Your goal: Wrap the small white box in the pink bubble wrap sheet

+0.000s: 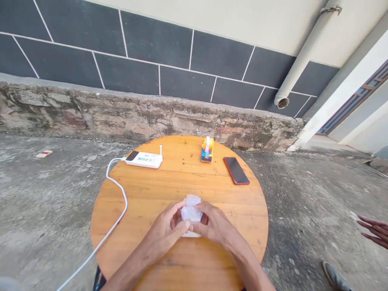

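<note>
A small translucent whitish object [191, 213], perhaps a plastic case or wrapped item, is between my two hands near the front middle of the round wooden table [142, 198]. My left hand [165, 228] grips its left side, thumb at the near edge. From the right, my right hand [214, 224] holds the same object, with its thumb beside the left thumb and its forefinger on top. A pale flat part shows under the thumbs. The fingers hide much of its sides, and its exact shape is blurred.
A white power bank [147, 159] with a white cable [124, 194] lies back left. A yellow and blue tape dispenser [207, 149] stands at the back, and a red-edged phone [237, 171] lies right. Another person's hand [376, 230] and shoe [333, 275] show at right.
</note>
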Demonstrator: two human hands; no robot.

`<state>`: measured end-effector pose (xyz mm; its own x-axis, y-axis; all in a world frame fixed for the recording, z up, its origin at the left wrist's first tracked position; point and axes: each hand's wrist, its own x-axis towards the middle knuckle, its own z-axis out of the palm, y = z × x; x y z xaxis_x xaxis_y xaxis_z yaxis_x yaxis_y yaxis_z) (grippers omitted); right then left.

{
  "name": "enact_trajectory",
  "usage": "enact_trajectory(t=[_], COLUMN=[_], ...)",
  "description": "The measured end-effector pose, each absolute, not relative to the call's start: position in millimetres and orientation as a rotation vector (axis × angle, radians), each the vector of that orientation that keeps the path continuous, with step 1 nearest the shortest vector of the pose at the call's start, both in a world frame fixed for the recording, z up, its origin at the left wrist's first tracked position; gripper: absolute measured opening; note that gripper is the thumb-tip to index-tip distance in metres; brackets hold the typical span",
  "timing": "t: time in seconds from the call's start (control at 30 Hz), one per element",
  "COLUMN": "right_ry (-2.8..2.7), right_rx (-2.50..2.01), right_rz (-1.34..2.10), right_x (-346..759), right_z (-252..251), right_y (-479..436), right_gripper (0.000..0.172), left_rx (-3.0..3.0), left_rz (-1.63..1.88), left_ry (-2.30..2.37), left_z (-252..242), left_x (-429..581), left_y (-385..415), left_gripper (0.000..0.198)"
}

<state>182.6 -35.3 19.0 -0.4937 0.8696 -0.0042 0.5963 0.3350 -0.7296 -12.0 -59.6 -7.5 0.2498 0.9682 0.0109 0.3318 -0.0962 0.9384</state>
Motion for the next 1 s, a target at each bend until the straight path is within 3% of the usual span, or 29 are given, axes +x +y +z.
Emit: enact_trajectory(t=[0.4,0.73,0.87,1.0], right_ry=[-2.287,-2.397,-2.366,-2.349], right_rx=[-1.205,-1.144,-1.165,-1.133], right_rz=[0.942,0.632,0.568,0.551], right_x=[189.1,185.6,185.9,186.1], right_z=[21.1,12.0,9.5,7.7], right_y=[-52.5,-71.2,-73.6,-74.9], right_gripper=[0.037,0.044,0.040,0.038], left_rx=[1.762,1.692,1.453,1.685], left_rz=[1.010,0.920,0.919,0.707], left_ry=[1.080,1.124,1.432,1.597], left_z=[-17.8,-17.3,-11.4,-9.7], left_x=[-8.3,-22.7,-27.9,-15.6], left_y=[-74.2,-92.2,-77.1,-56.5], left_gripper=[0.041,0.059,0.035,0.029])
